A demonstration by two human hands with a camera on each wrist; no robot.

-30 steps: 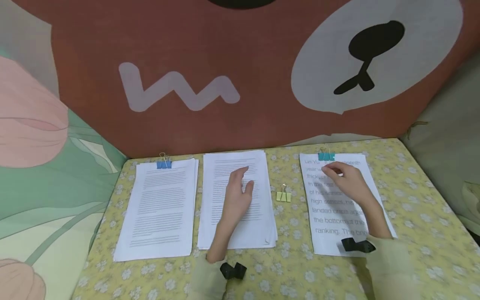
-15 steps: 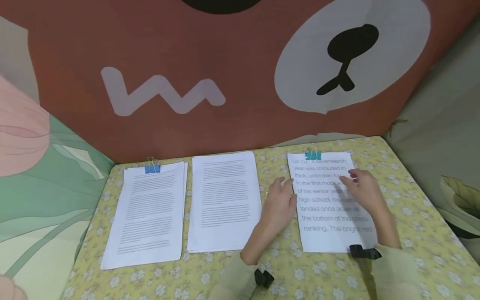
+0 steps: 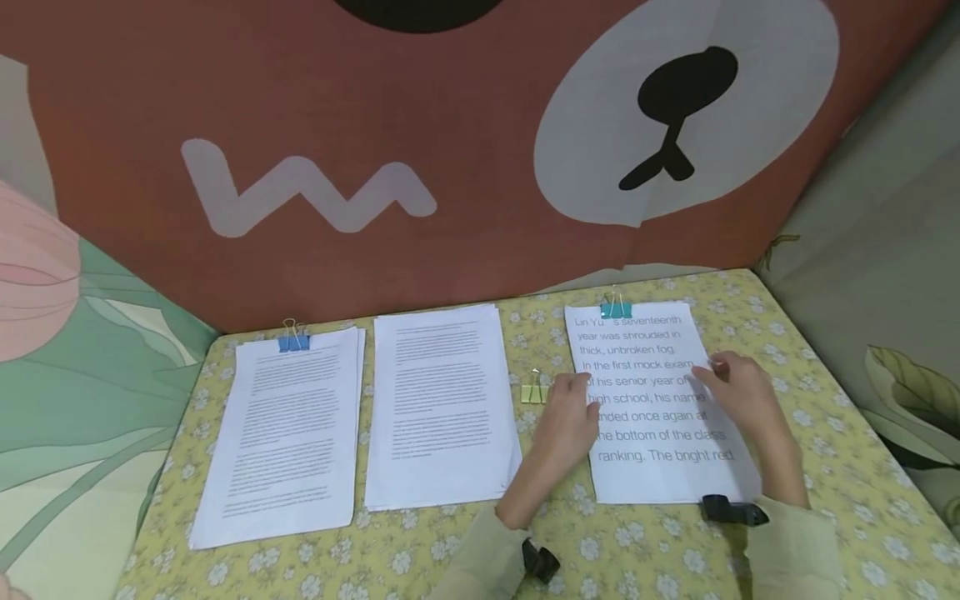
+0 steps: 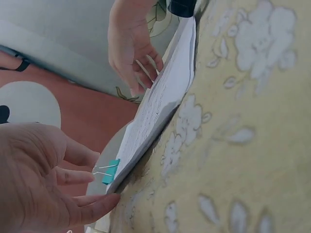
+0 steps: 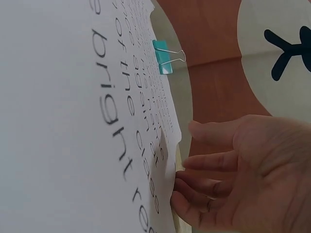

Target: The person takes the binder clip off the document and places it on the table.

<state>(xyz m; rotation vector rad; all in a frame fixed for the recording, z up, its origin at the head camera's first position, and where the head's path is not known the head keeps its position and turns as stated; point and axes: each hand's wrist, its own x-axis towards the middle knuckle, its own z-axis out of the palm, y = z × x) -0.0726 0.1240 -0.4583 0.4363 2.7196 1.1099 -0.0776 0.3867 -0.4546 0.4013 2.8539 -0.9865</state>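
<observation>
At the right of the head view lies a stack of large-print sheets [image 3: 652,482] with a teal binder clip [image 3: 616,311] on its top edge. My left hand [image 3: 562,423] is at the stack's left edge, fingers loosely bent, a fingertip close to the paper in the left wrist view. On the opposite side my right hand [image 3: 748,398] has its fingertips at the right edge, thumb apart from the fingers in the right wrist view. Neither hand grips the sheets. A yellow binder clip [image 3: 533,394] lies left of my left hand, partly hidden by it.
A middle stack of printed sheets [image 3: 438,483] carries no visible clip. Farther left is another stack [image 3: 270,521] with a blue binder clip [image 3: 294,342] on top. A flowered yellow cloth [image 3: 420,550] covers the table, and a bear-patterned wall [image 3: 480,250] stands behind.
My left hand has moved right, from over the middle stack to the right stack's left edge. My right hand has moved from near the teal clip to the right edge. The head view has shifted.
</observation>
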